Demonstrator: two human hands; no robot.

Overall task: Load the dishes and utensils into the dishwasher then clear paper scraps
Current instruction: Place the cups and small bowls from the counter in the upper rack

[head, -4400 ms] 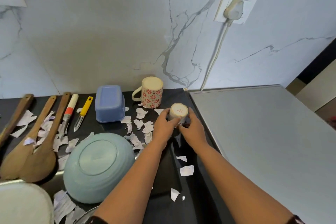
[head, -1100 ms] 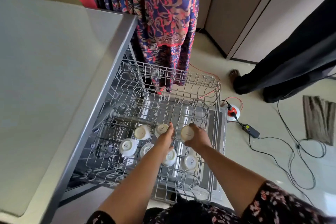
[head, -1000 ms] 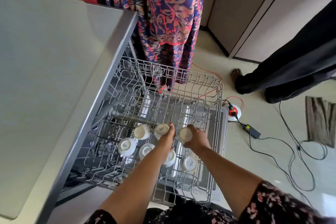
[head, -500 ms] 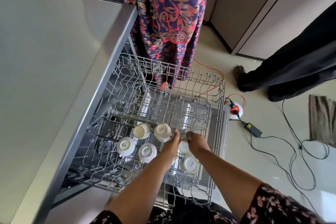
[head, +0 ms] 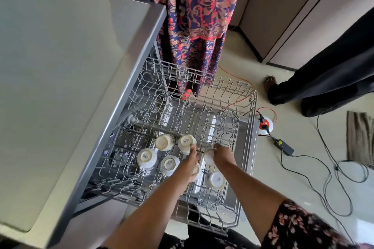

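Observation:
The wire dishwasher rack (head: 245,111) is pulled out below me, with several white cups standing upside down in it. My right hand (head: 223,153) grips one upturned white cup (head: 208,156) and holds it low among the rack's wires. My left hand (head: 188,164) reaches in beside it, fingertips touching another upturned cup (head: 185,142). More cups sit at the left (head: 146,157) and near my right forearm (head: 215,180). One cup lies partly hidden under my left hand.
The grey dishwasher top (head: 60,66) fills the left. A person in a patterned dress (head: 198,16) stands behind the rack, another in dark trousers (head: 323,83) at right. A power adapter (head: 283,146) and cables (head: 334,170) trail across the floor at right.
I turned from the counter to the dishwasher carrying the cup. Over the last second my right hand has lowered the cup into the rack, and my left hand moved with it.

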